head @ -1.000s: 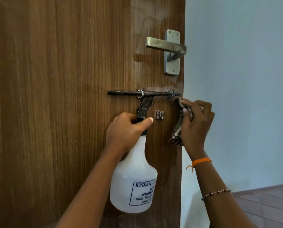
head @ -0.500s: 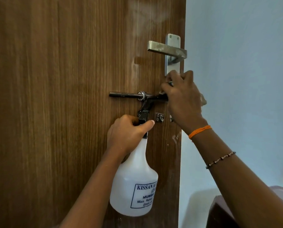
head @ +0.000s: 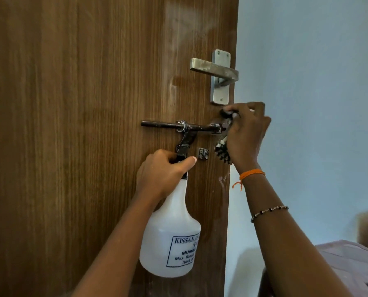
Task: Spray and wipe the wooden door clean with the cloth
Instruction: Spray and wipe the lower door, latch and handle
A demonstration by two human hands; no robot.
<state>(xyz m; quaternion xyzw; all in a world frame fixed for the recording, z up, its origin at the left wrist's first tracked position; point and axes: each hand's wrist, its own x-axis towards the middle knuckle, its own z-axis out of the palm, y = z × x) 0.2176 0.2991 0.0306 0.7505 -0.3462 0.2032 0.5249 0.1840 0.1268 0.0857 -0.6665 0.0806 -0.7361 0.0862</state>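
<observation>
The wooden door (head: 82, 125) fills the left and middle of the view, its free edge running down against a pale blue wall (head: 307, 71). The left hand (head: 161, 172) grips the neck and black trigger head of a white plastic spray bottle (head: 171, 239), fingers curled round it and the thumb laid across the front; the bottle hangs upright in front of the door below the latch, its blue-printed label facing right. The right hand (head: 245, 133) holds a bunched black-and-white patterned cloth (head: 221, 150) against the door's edge, fingers curled over it, at the right end of the dark sliding bolt (head: 181, 126) and just under the steel lever handle (head: 214, 68). A pale hazy film shows on the wood above and left of the handle. An orange thread (head: 251, 174) and a beaded bracelet (head: 268, 212) circle the right forearm.
</observation>
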